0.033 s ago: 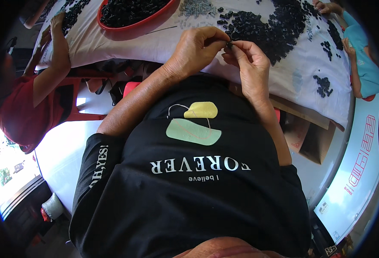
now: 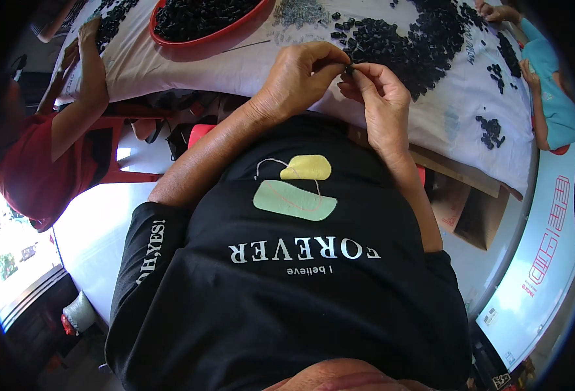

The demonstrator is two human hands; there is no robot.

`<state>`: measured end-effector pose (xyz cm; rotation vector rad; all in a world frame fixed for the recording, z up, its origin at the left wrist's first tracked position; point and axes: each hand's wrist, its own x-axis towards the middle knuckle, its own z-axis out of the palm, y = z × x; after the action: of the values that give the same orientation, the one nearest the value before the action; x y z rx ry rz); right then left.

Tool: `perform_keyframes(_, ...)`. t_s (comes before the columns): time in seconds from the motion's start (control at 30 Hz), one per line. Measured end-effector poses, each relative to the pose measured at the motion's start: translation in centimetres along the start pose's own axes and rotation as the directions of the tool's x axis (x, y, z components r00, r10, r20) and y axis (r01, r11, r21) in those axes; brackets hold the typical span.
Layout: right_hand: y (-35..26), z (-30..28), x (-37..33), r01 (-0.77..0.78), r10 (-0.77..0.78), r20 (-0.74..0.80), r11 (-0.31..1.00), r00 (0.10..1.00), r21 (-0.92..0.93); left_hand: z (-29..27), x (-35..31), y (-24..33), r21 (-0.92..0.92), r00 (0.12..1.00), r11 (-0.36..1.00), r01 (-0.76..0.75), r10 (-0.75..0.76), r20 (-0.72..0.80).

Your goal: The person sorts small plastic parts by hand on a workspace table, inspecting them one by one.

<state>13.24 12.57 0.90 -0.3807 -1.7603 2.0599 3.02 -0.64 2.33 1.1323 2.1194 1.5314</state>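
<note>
My left hand [image 2: 300, 77] and my right hand [image 2: 384, 98] meet just above the table's near edge. Both are closed in a pinch, fingertips together, on a small black part [image 2: 349, 70]. Fingers cover most of that part, so its exact shape is hidden. Right behind my hands spreads a large heap of small black pieces [image 2: 401, 49], which look like short plastic fittings. Small clear pieces [image 2: 300, 12] lie beside this heap, to the left.
A red basin [image 2: 219, 42] full of black pieces stands at the back left, near a thin rod [image 2: 247, 45] on the pale cloth [image 2: 190, 72]. Co-workers sit at left in red [image 2: 36, 166] and at right in teal [image 2: 557, 98]. A small black pile [image 2: 491, 132] lies at right.
</note>
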Motion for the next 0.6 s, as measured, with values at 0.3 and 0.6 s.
perform_keyframes(0.3,-0.06,0.01,-0.05,0.003,-0.002,0.016,0.999,1.0,-0.036,-0.17,-0.37,0.19,0.065,0.999,0.997,-0.035,0.036,-0.028)
perform_keyframes(0.6,-0.25,-0.04,-0.1,0.039,-0.037,0.033,0.997,0.999,-0.064,-0.47,-0.12,-0.19,-0.08,0.999,0.996,0.041,-0.039,0.029)
